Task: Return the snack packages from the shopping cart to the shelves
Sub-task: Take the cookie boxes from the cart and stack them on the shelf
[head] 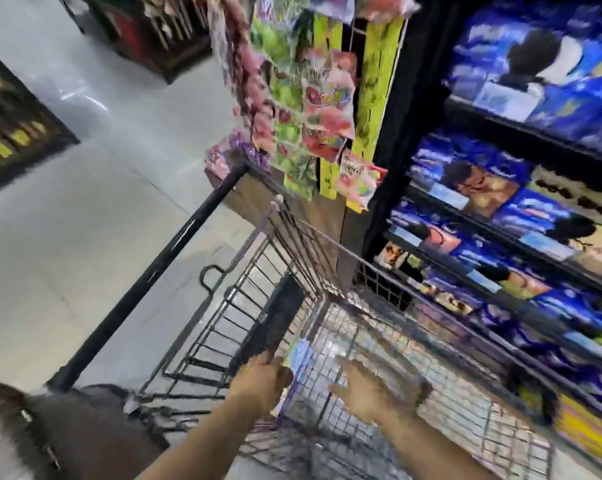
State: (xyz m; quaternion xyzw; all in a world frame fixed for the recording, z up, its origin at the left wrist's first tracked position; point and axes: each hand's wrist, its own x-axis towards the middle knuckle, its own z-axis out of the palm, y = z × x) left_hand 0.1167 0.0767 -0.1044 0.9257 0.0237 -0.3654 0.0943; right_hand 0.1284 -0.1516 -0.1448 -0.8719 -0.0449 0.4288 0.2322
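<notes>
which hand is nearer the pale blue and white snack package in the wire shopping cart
Left. The left hand has its fingertips right beside the pale blue and white snack package, possibly touching it through the blur. The right hand hovers open, apart from it, on its other side.

The shopping cart (327,258) is showing dark wire in a criss-cross grid, with a black handle bar (154,275). A pale blue and white snack package (301,358) is lying inside it. The shelves (521,202) are looking black, and the packs (535,81) on them are glowing deep blue with white and brown patches. Hanging bags (313,109) are shining pink, green and yellow. The floor (84,202) is looking pale grey.
</notes>
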